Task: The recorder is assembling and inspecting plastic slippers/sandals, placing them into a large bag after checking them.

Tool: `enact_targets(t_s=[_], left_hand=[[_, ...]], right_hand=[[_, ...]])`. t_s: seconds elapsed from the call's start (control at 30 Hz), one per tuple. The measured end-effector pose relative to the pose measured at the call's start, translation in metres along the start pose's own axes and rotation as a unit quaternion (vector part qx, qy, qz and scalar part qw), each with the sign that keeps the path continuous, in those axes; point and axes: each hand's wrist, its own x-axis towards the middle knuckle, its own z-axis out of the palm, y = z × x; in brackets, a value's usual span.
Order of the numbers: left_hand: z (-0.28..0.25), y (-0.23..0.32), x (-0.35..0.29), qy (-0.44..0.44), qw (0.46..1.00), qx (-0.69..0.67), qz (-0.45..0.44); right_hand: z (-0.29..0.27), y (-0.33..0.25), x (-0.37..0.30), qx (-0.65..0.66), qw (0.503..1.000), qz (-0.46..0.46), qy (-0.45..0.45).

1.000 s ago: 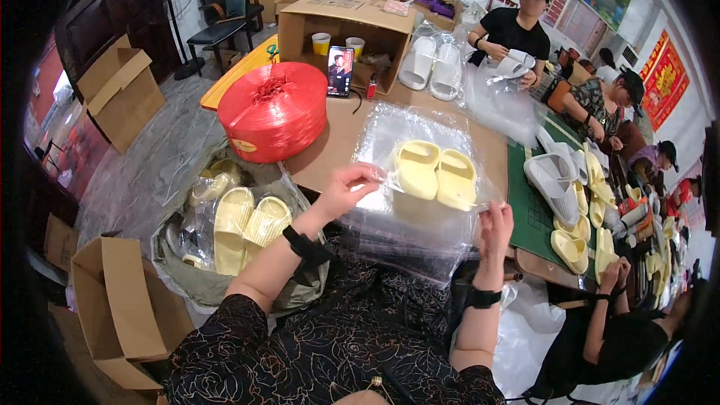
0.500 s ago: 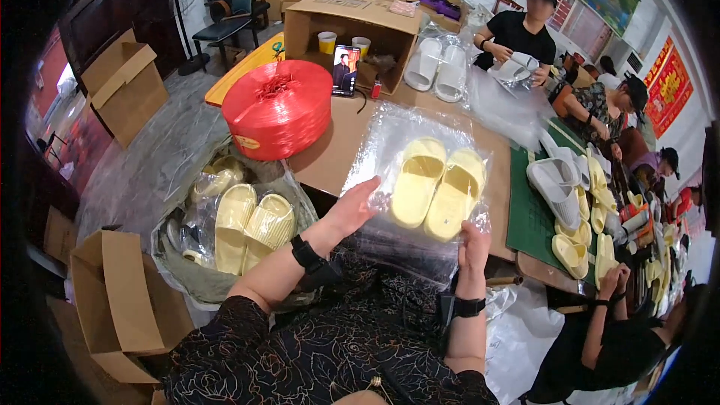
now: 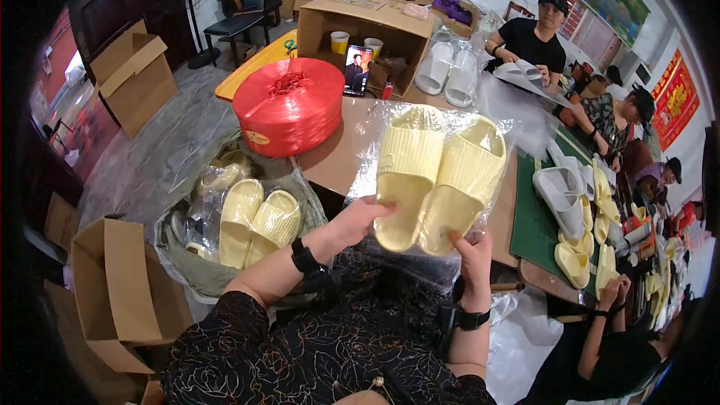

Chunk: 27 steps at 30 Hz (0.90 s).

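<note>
A pair of pale yellow slippers (image 3: 408,157) in a clear plastic bag (image 3: 365,172) is raised before me, ribbed straps facing up and heel ends toward me. My left hand (image 3: 366,220) grips the bag at the left slipper's heel, thumb on top. My right hand (image 3: 471,252) pinches the heel end of the right slipper through the film. To the left below, an open sack (image 3: 174,264) holds more bagged yellow slippers (image 3: 241,223). A large roll of red plastic twine (image 3: 288,109) stands on the table, left of the raised pair.
Behind the twine a cardboard box (image 3: 375,19) lies on its side with cups inside and a phone (image 3: 358,71) at its opening. White bagged slippers (image 3: 448,73) lie beside it. Loose slippers cover the green mat (image 3: 534,225) at right. Co-workers sit along that side. An open carton (image 3: 127,292) stands lower left.
Both hands have lifted and tilted the bagged slippers, which now appear larger, with their straps facing me. The co-worker at the back has shifted the white slippers.
</note>
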Motion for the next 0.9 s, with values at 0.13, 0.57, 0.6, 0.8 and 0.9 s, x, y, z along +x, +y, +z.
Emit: enact_targets(t_s=[0.13, 0.57, 0.6, 0.8, 0.9], left_hand=[[0.016, -0.010, -0.005, -0.025, 0.995, -0.074, -0.062], [-0.098, 0.011, -0.158, 0.112, 0.993, -0.013, 0.016], [-0.147, -0.002, -0.189, 0.127, 0.990, -0.057, 0.012], [-0.208, -0.011, -0.291, 0.375, 0.852, -0.336, 0.144], [-0.216, -0.005, -0.276, 0.485, 0.805, -0.321, 0.116]], right_hand=[[0.012, 0.010, 0.001, -0.029, 0.997, -0.068, 0.038], [0.040, 0.000, -0.041, -0.133, 0.965, -0.024, -0.226], [0.039, -0.003, -0.040, -0.111, 0.970, -0.009, -0.217], [0.022, 0.019, -0.029, -0.084, 0.984, 0.011, -0.155], [0.029, 0.029, -0.026, -0.059, 0.987, 0.009, -0.151]])
